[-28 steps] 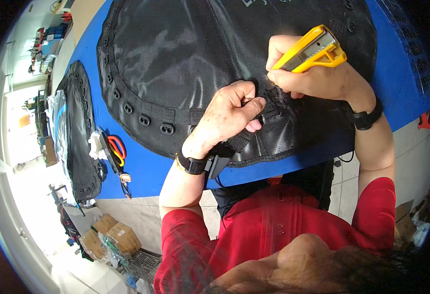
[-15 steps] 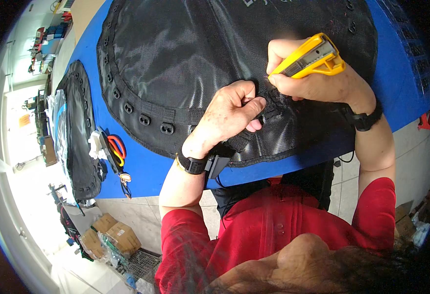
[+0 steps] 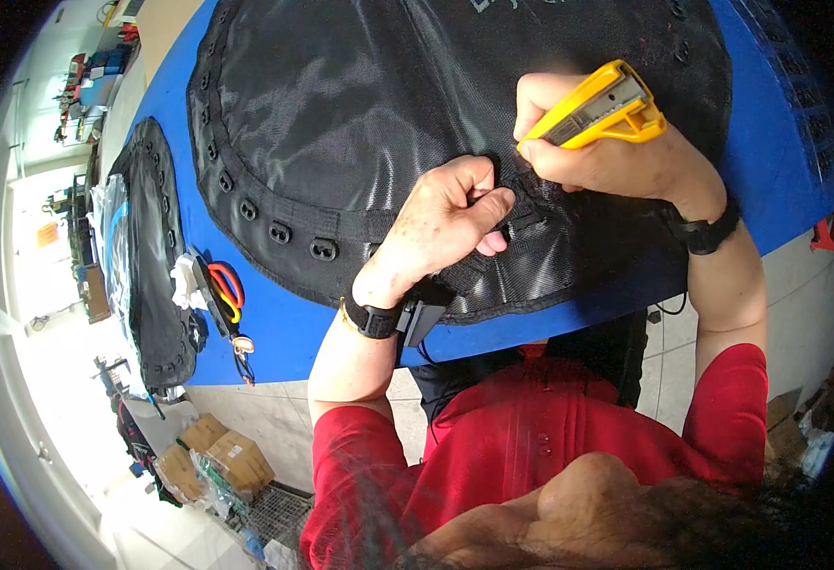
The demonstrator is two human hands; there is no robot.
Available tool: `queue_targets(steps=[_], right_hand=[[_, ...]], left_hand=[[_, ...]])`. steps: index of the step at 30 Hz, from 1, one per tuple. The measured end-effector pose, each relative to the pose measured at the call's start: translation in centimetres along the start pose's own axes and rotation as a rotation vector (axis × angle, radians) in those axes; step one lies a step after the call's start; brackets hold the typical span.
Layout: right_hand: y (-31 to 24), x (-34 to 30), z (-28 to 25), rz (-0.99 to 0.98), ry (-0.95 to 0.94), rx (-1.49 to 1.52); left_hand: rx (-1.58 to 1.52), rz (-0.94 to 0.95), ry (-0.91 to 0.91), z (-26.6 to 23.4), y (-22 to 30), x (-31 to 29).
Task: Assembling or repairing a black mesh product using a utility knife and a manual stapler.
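A large round sheet of black mesh fabric lies on the blue table, with black double-holed clips along its border band. My right hand is closed around a yellow utility knife, its front end pointing down and left at the fabric. The blade tip is too small to make out. Left of it, my left hand is closed, thumb over curled fingers, pinching the fabric near a stitched strap. Little space separates the two hands.
Orange-handled scissors lie on the blue table at the left, beside a folded black mesh piece and clear plastic wrap. Cardboard boxes stand on the floor at lower left. A red object shows past the right table edge.
My right hand and the utility knife have shifted very slightly left. My left hand stays in the same place on the fabric.
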State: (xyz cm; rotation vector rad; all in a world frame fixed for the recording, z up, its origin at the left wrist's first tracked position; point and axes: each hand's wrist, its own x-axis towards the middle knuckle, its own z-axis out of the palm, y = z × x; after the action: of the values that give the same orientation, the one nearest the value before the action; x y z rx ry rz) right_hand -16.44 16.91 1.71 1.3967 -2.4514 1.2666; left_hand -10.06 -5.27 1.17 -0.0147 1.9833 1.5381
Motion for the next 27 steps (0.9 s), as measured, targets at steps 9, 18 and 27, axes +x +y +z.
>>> queue_targets(steps=[9,18,27], right_hand=[[0.0,0.0,-0.1,0.054,0.006,0.041],[0.0,-0.5,-0.3,-0.041,0.020,-0.164],[-0.5,-0.3,-0.3,0.136,-0.007,0.150]], left_hand=[[0.020,0.013,-0.003,-0.1,-0.2,0.3],[0.002,0.020,-0.006,0.0,-0.3,0.3],[0.003,0.016,0.003,0.0,-0.2,0.2]])
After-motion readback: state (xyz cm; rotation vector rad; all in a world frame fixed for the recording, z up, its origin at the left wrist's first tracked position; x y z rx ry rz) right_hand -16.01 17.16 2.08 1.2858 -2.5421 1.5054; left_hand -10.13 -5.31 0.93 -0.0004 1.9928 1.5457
